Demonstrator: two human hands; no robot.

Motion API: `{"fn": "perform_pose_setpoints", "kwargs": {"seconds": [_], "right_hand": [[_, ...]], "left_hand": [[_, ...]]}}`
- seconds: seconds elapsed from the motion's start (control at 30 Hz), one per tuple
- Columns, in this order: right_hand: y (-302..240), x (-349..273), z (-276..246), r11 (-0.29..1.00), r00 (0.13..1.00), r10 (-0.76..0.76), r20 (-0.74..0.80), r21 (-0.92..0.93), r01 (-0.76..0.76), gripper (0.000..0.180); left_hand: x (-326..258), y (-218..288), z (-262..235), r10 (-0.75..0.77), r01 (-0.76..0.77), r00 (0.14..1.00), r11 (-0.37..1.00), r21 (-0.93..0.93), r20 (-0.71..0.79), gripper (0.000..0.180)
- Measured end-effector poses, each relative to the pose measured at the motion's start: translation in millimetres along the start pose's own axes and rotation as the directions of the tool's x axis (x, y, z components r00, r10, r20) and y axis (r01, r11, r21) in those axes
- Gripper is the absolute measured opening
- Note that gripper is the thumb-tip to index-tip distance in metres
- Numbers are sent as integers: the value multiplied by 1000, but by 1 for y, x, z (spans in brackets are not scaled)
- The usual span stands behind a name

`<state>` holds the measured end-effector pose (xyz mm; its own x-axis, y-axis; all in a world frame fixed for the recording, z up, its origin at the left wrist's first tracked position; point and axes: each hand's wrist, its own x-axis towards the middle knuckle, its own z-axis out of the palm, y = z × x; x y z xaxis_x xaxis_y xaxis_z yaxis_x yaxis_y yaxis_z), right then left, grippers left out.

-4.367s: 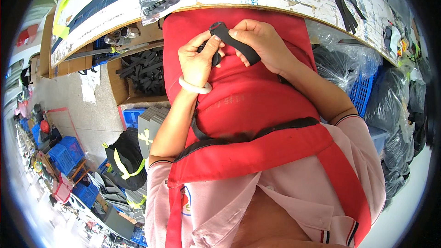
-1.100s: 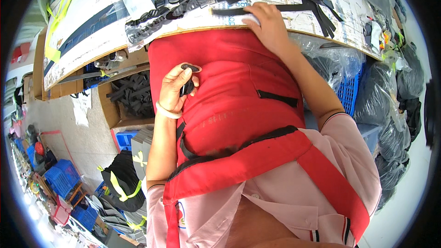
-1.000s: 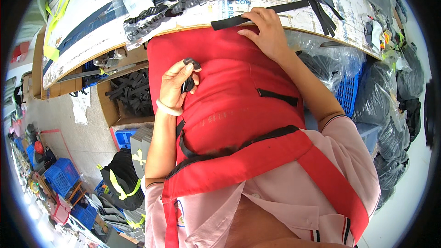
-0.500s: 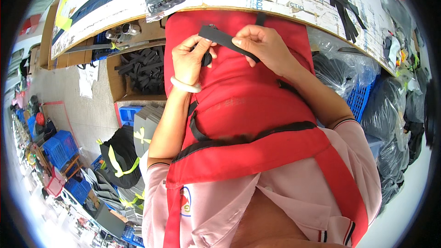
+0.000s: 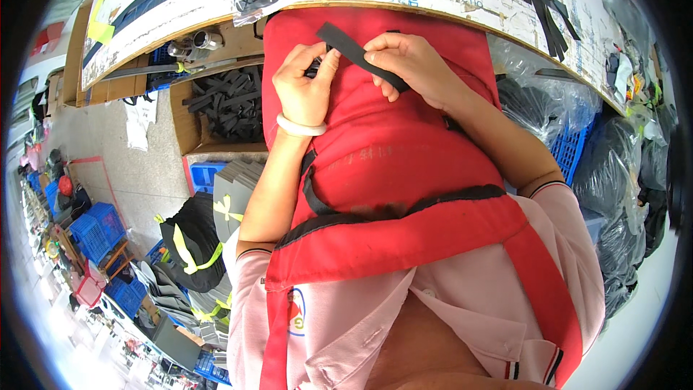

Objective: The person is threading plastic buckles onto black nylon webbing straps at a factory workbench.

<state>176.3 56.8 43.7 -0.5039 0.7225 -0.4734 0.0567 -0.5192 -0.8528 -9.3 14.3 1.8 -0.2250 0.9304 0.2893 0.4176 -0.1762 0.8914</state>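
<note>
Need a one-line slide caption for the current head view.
Above a red apron, the right hand grips a black strap while the left hand holds a small black piece.

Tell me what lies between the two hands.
In the head view, a black strap slants across the gap between the left hand and right hand, pinched by the right; the red apron shows below it.

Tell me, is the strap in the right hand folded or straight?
Straight where it shows: the strap runs flat, without a fold, from its upper end to the right hand. What the hand hides, I cannot tell.
</note>
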Motion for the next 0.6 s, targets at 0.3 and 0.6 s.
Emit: {"fn": "perform_pose_setpoints", "kwargs": {"seconds": [0.3,0.6], "right_hand": [[11,0,-7,992,993,106,60,57,-110,17],[2,14,10,1000,995,-13,104,15,12,20]], "left_hand": [[1,-3,-3,-188,181,982,969,-168,-23,11],[-1,1,-1,-6,7,999,999,35,-33,14]]}}
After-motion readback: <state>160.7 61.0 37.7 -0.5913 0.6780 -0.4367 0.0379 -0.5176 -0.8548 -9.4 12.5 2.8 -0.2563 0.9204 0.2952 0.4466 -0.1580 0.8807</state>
